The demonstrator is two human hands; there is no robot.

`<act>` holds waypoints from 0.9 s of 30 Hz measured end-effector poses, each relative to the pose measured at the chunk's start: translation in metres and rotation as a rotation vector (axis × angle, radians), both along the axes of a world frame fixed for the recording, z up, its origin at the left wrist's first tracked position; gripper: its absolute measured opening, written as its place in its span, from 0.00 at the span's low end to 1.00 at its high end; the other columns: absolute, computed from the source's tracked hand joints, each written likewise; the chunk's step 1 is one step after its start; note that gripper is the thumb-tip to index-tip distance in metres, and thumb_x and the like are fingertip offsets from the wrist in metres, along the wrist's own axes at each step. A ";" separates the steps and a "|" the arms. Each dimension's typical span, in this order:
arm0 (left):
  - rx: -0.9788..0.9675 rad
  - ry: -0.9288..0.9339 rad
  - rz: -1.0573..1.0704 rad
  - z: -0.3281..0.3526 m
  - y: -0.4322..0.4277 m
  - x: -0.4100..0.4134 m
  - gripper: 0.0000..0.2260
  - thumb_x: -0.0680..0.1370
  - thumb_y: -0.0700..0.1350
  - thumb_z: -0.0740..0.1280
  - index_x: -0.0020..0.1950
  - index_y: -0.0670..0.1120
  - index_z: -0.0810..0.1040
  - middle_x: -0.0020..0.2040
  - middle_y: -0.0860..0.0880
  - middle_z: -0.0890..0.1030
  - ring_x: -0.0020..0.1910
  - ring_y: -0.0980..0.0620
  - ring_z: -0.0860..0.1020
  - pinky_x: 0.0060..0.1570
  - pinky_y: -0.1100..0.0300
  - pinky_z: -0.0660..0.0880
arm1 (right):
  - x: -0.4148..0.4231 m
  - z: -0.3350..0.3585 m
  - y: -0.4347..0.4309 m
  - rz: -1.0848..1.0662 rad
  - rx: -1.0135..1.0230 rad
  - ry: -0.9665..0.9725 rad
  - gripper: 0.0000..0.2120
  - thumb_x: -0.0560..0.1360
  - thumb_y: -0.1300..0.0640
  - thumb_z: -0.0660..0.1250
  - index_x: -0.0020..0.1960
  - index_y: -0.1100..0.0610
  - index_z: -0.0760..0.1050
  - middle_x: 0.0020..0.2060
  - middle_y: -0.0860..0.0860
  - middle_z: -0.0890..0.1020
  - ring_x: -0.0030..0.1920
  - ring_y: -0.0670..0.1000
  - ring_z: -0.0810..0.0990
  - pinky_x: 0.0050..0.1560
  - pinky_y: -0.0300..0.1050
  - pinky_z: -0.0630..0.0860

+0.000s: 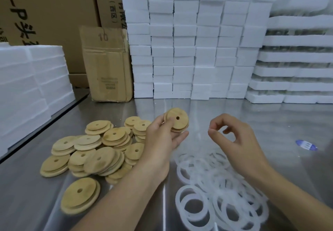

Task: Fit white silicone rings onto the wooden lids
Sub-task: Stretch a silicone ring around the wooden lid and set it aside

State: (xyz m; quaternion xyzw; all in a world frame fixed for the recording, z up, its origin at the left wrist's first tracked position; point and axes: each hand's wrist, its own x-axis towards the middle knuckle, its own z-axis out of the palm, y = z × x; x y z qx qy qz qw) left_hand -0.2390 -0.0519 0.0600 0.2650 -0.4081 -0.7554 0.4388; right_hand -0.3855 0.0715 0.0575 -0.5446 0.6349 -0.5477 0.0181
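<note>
Left hand (pixel 162 137): raised above the counter (pixel 270 119), forearm coming in from the lower edge. Thumb lies across the face of a wooden lid (pixel 177 120), fingers curled under its rim, so it grips the lid and holds it tilted toward the camera.

Right hand (pixel 234 137): level with the left and just beside it, not touching. Thumb and forefinger meet in a loop, the other fingers curled loosely behind. Cannot tell whether anything thin is pinched between the tips.

Held lid: round, pale wood, stepped edge with a smaller disc on a wider one, and a small hole off centre.

Pile of lids (pixel 100 149): heaped on the counter left of the left wrist, same stepped shape, holes showing, overlapping at all angles. One separate lid (pixel 80 194) lies flat nearer the camera.

White silicone rings (pixel 219 194): a loose, translucent heap on the counter below the right hand, rings overlapping each other.

Counter: brushed metal, reflective. A small blue-and-white label (pixel 306 145) lies at the right.

Behind: a wall of stacked white foam blocks (pixel 189 41) across the back, foam trays (pixel 297 68) stacked at right, another foam stack (pixel 27 86) at left. A worn cardboard box (pixel 108 63) marked 10 stands against the blocks, and large printed cartons (pixel 45 11) stand behind it.
</note>
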 end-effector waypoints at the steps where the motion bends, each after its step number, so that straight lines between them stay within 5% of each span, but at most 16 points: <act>1: 0.018 0.012 -0.010 0.001 0.000 0.000 0.09 0.87 0.39 0.63 0.61 0.41 0.82 0.54 0.40 0.89 0.53 0.44 0.89 0.50 0.54 0.86 | 0.000 0.001 0.001 0.003 -0.014 -0.009 0.03 0.77 0.53 0.69 0.45 0.48 0.79 0.46 0.44 0.83 0.53 0.47 0.80 0.54 0.44 0.71; 9: -0.061 -0.033 -0.418 -0.001 0.012 0.000 0.23 0.78 0.45 0.71 0.73 0.43 0.77 0.63 0.39 0.86 0.59 0.39 0.87 0.61 0.47 0.83 | -0.002 -0.004 -0.002 0.026 -0.077 -0.124 0.04 0.78 0.53 0.75 0.45 0.45 0.84 0.49 0.44 0.84 0.54 0.48 0.84 0.55 0.49 0.78; 13: -0.382 -0.252 -0.299 -0.014 0.017 -0.004 0.25 0.80 0.36 0.75 0.76 0.50 0.76 0.62 0.47 0.87 0.59 0.47 0.87 0.58 0.49 0.85 | -0.008 -0.009 0.000 0.039 -0.058 -0.188 0.04 0.79 0.53 0.75 0.45 0.47 0.84 0.45 0.46 0.88 0.47 0.48 0.86 0.50 0.47 0.81; 16: -0.531 -0.295 -0.260 -0.017 0.017 -0.003 0.20 0.84 0.40 0.71 0.75 0.53 0.78 0.65 0.49 0.85 0.63 0.48 0.85 0.59 0.46 0.84 | -0.009 -0.010 -0.001 0.013 -0.043 -0.185 0.04 0.79 0.53 0.75 0.45 0.49 0.84 0.44 0.46 0.88 0.46 0.49 0.86 0.53 0.54 0.82; 21: -0.600 -0.317 -0.248 -0.017 0.017 -0.001 0.16 0.87 0.44 0.66 0.74 0.55 0.80 0.66 0.50 0.85 0.66 0.51 0.83 0.63 0.45 0.83 | -0.011 -0.011 -0.001 0.021 -0.013 -0.184 0.03 0.80 0.55 0.74 0.47 0.52 0.84 0.43 0.46 0.88 0.46 0.50 0.87 0.55 0.56 0.82; 27: -0.605 -0.325 -0.271 -0.022 0.015 0.001 0.16 0.87 0.43 0.65 0.74 0.53 0.80 0.66 0.49 0.85 0.68 0.52 0.82 0.63 0.47 0.83 | -0.018 -0.016 -0.002 0.028 0.044 -0.152 0.04 0.81 0.55 0.72 0.47 0.51 0.84 0.42 0.44 0.88 0.45 0.45 0.86 0.49 0.42 0.78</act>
